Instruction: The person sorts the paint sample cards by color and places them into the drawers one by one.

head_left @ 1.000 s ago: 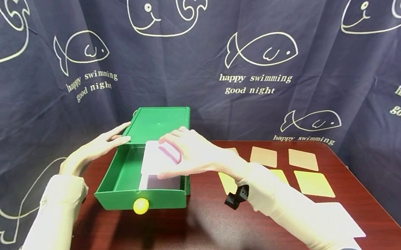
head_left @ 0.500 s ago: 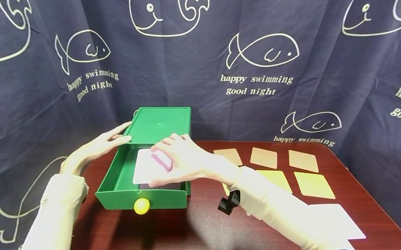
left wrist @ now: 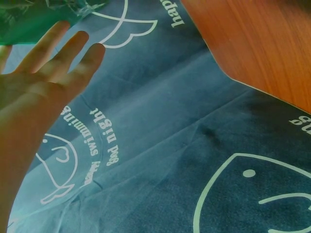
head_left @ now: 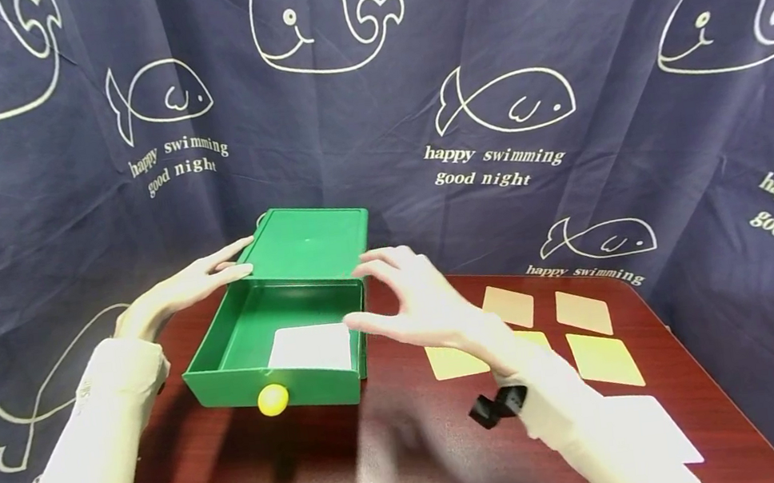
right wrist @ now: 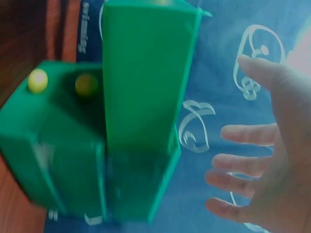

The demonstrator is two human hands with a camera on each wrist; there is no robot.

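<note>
A green drawer unit (head_left: 307, 239) stands on the table with its top drawer (head_left: 224, 387) pulled out, a yellow knob (head_left: 273, 400) on its front. Inside, at the drawer's front right, lies a white card (head_left: 309, 348). My left hand (head_left: 183, 289) has its fingers extended against the unit's left side, by the top edge. Just right of the drawer, my right hand (head_left: 416, 302) is raised with nothing in it, fingers spread and thumb apart. The right wrist view shows the drawer (right wrist: 146, 82) jutting out beside that hand's loosely stretched fingers (right wrist: 245, 165).
On the right half of the table (head_left: 412, 448) several square cards lie in rows: peach ones (head_left: 583, 312) at the back, yellow ones (head_left: 606, 359) in front. A white sheet (head_left: 652, 426) lies nearer the right edge. Dark blue cloth (head_left: 372, 122) with fish prints hangs behind.
My right hand has let go of a white card inside the drawer and moved up and right, out of it. The left hand has stayed at the unit's side.
</note>
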